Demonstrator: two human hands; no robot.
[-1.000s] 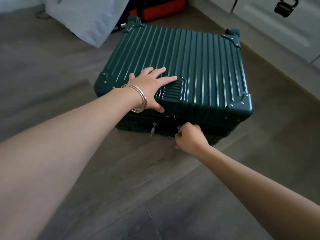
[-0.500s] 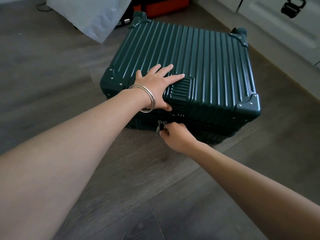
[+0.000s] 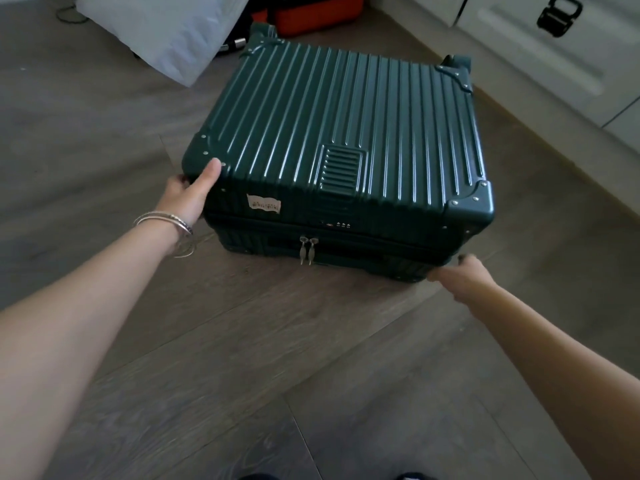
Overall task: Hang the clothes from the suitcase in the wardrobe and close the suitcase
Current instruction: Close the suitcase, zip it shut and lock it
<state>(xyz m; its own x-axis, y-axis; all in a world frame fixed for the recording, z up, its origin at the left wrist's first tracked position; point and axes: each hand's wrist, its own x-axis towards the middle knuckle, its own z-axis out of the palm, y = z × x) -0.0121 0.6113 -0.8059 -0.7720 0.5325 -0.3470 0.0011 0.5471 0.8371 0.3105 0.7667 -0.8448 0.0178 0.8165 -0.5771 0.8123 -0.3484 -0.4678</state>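
Note:
A dark green ribbed suitcase (image 3: 346, 133) lies flat and closed on the wooden floor. Its two zipper pulls (image 3: 306, 250) hang together at the middle of the near side, under a small combination lock. My left hand (image 3: 188, 195) grips the near left corner, thumb on the lid, fingers round the side. My right hand (image 3: 459, 273) has its fingers curled under the bottom edge at the near right corner. No clothes are visible.
A white pillow or bedding (image 3: 162, 29) lies at the back left. An orange case (image 3: 318, 12) sits behind the suitcase. White cabinet fronts (image 3: 540, 46) with a black handle run along the right. My feet show at the bottom edge.
My left hand left the top of the lid and took the near left corner. My right hand let go of the zipper pull and moved to the near right corner. Both pulls now meet.

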